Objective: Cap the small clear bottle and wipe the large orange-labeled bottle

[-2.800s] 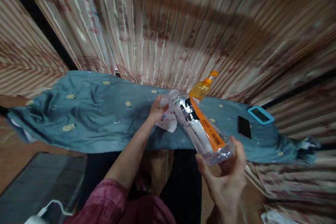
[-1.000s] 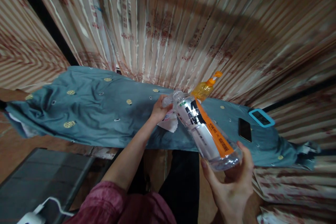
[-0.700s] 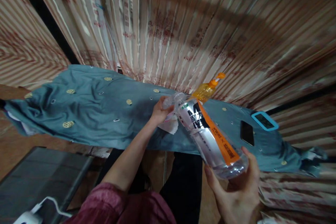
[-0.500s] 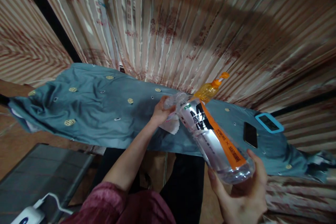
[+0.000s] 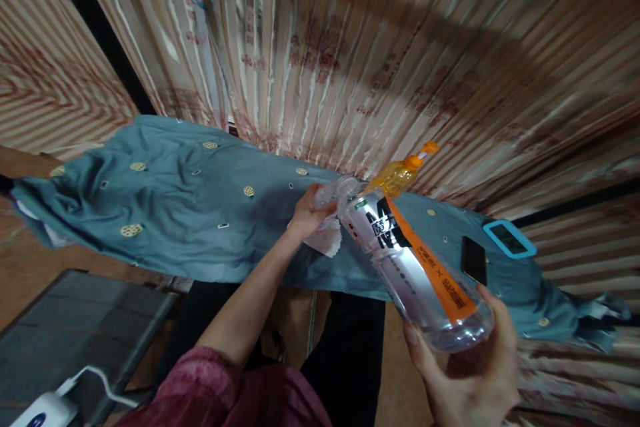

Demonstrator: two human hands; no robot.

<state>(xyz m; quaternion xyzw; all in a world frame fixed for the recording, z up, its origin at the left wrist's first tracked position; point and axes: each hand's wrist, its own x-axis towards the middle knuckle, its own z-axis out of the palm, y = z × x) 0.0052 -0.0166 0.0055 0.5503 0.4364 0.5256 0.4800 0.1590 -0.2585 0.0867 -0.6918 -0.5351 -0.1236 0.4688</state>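
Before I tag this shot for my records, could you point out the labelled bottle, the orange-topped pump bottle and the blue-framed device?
Labelled bottle [image 5: 408, 272]: head view, on the silver part of its label.
Orange-topped pump bottle [image 5: 397, 178]: head view, on its amber body.
Blue-framed device [image 5: 509, 238]: head view, on its dark middle.

Cloth [image 5: 190, 213] runs left to right, curtain [image 5: 310, 67] behind it. Pump bottle [image 5: 397, 178] at the cloth's back edge, right of middle, behind big bottle [image 5: 410, 267]. Big bottle slants between hands: neck by left hand [image 5: 306, 213], base in right hand [image 5: 470, 373]. Packet [image 5: 325, 240] on cloth, partly under left hand. Phone [image 5: 473, 260] further right, framed device [image 5: 510, 239] just beyond. Flat panel [image 5: 75, 320] front left, cabled device [image 5: 50, 411] near left corner
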